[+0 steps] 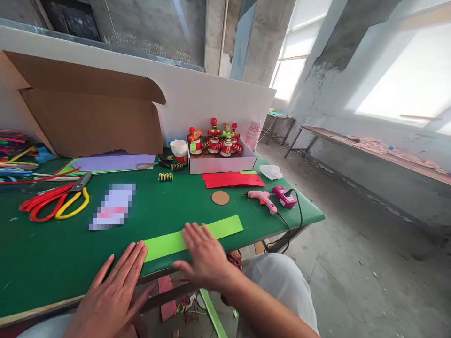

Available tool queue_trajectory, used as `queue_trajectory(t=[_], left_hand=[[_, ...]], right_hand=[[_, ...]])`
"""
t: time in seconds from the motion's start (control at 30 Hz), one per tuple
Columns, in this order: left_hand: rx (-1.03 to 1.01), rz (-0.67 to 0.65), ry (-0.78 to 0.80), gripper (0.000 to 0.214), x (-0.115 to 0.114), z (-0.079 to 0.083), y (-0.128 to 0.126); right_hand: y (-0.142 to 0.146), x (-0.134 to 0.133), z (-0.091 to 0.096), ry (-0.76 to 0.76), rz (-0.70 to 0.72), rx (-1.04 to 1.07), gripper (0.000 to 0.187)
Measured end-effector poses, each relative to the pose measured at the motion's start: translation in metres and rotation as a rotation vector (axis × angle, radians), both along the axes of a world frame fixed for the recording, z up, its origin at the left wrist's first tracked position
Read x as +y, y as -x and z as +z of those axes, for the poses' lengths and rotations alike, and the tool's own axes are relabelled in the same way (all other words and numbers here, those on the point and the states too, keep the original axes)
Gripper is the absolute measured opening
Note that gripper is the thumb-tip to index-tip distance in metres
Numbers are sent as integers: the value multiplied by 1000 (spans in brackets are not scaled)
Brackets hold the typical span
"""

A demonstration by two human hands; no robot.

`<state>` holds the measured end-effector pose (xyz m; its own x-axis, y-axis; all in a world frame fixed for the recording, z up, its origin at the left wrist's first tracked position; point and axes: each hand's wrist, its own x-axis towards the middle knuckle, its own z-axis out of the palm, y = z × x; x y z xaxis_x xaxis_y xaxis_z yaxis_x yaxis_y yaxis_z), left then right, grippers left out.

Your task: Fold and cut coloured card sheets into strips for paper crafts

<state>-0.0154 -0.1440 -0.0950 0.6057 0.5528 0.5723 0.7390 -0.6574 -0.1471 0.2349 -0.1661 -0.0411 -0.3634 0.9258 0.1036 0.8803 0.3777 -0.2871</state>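
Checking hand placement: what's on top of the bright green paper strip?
The bare right hand is over the middle of the green paper strip; the bare left hand is at its left end. Whatever they cover cannot be seen.

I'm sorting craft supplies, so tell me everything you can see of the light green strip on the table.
The strip is long, narrow, lime green and looks like paper or thin card. It lies flat near the front edge of the darker green table, slanting slightly away toward its straight right end. The left hand's fingers rest at its left end; the right hand covers part of its middle.
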Motion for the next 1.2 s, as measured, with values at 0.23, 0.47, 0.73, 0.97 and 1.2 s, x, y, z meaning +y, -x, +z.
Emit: queue_trajectory(t=[0.23, 0.47, 0.73, 0.97, 1.2], left_hand=[[-4, 5, 24, 76, -3, 9, -7], [44, 115, 43, 81, -7, 17, 17], [107, -72, 165, 54, 0, 26, -86], [65, -60, 94, 78, -2, 5, -79], [72, 4, 39, 85, -12, 12, -23]], right_hand=[[-97, -12, -12, -21, -259, -114, 71], [-127, -29, -7, -98, -316, -77, 74], [-24, -15, 11, 9, 14, -23, 65], [-38, -6, -13, -40, -110, -56, 63], [-96, -19, -22, -88, -241, -152, 64]])
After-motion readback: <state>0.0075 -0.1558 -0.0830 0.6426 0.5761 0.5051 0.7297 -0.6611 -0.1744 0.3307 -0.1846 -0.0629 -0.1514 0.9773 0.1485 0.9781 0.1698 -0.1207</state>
